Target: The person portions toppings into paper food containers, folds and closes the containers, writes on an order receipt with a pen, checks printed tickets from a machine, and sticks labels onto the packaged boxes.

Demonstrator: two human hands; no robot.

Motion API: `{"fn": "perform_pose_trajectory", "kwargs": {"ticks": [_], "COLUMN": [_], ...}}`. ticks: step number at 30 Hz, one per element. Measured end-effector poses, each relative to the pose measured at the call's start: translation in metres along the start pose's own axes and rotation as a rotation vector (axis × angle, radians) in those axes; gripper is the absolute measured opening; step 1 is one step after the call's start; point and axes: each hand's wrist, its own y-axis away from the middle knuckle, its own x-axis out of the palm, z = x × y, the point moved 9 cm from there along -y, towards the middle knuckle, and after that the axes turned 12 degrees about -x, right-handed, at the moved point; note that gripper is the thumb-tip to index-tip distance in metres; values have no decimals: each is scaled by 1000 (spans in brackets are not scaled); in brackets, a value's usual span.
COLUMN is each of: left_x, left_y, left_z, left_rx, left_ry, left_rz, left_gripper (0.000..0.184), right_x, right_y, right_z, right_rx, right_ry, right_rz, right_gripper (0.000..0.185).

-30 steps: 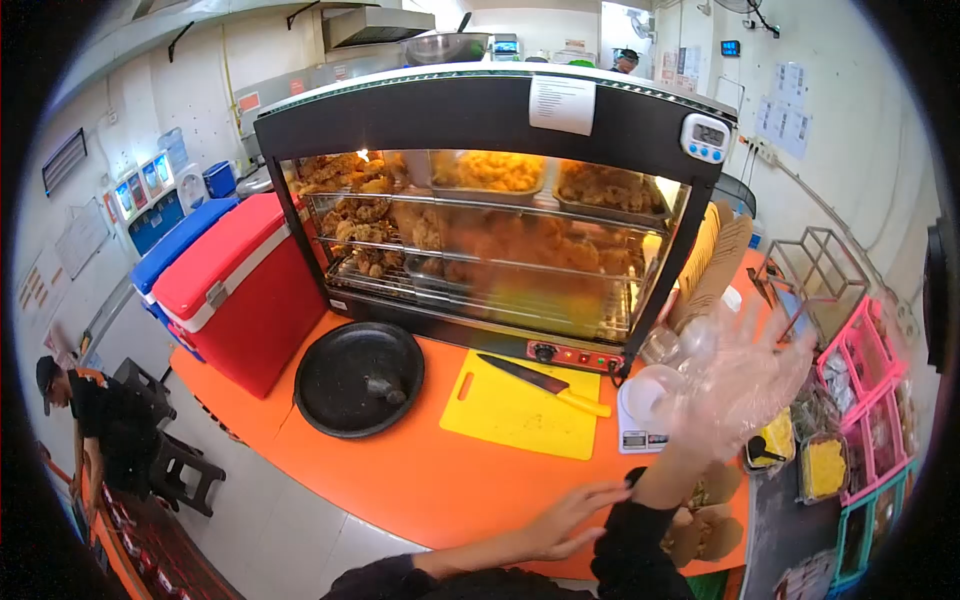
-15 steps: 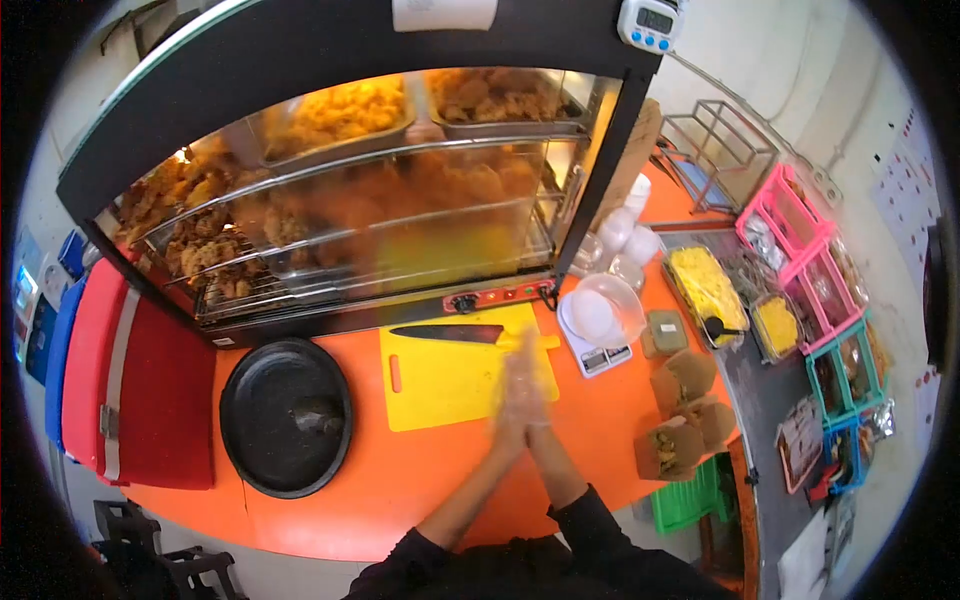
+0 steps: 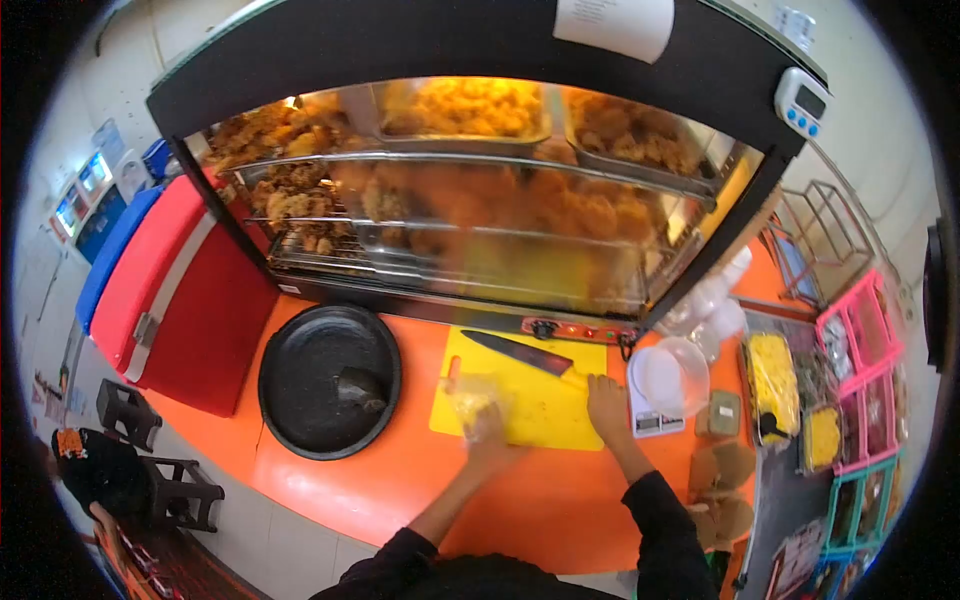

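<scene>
A large kitchen knife (image 3: 520,352) lies across the yellow cutting board (image 3: 530,425), its dark blade pointing to the upper left. My right hand (image 3: 608,408) is closed around its yellow handle at the board's right edge. Over the left part of the board is my left hand (image 3: 486,428), smeared by motion. Clear, crinkled plastic (image 3: 470,396), like a thin glove, covers or surrounds its fingers, so I cannot make out how they are bent. To the left stands a round black stone mortar (image 3: 300,390) with a dark stone pestle (image 3: 360,388) in it.
A glass warming cabinet (image 3: 440,300) with fried chicken rises behind the board. On the right are a kitchen scale (image 3: 655,418) bearing a clear plastic tub (image 3: 690,375), and brown paper boxes (image 3: 722,470). A red cooler box (image 3: 200,300) stands left; a person (image 3: 100,475) is beyond.
My hands, pressed together over the board before, have separated. The right has taken hold of the knife handle; the left has moved left. The knife has turned slightly, and the view has shifted left.
</scene>
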Motion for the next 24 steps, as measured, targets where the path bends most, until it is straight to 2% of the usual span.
{"fn": "perform_pose_trajectory", "kwargs": {"ticks": [1, 3, 6, 9, 11, 14, 17, 18, 19, 20, 21, 22, 24], "left_x": [16, 34, 21, -6, -22, 8, -46, -84, -124, -177, -251, -312, -371], "left_y": [10, 24, 33, 28, 18, -24, 22, 19, 21, 11, 22, 47, 28], "left_z": [2, 4, 5, -3, -16, -34, -64, -78, -84, -89, -107, -118, -126], "left_rx": [0, 19, 87, 176, 258, 287, 270, 385, 493, 373, 663, 804, 794], "left_ry": [-24, -77, -188, -230, -198, -150, -409, -219, -27, 103, 238, 241, 213], "left_rz": [16, 11, -66, -159, -165, 17, 495, 324, 164, 31, -479, -917, -1231], "left_gripper": [104, 99, 91, 83, 76, 71, 61, 63, 64, 59, 54, 54, 53], "right_x": [7, 14, 20, -43, -53, -35, 8, 17, 0, -22, -45, -59, -95], "right_y": [-4, -3, 26, 58, 57, 58, 49, 46, 40, 39, 39, 37, 25], "right_z": [-5, -2, 19, 50, 60, 74, 67, 64, 65, 71, 82, 92, 102], "right_rx": [-4, -68, -73, -55, -105, -91, -12, 18, -4, -26, -48, -14, 51], "right_ry": [1, -170, -266, -280, -361, -442, -432, -424, -338, -253, -170, -229, -332], "right_rz": [104, 150, 183, 26, 22, 138, 293, 341, 210, 84, -37, -96, -226], "right_gripper": [34, 33, 37, 34, 33, 40, 48, 51, 54, 56, 58, 59, 61]}}
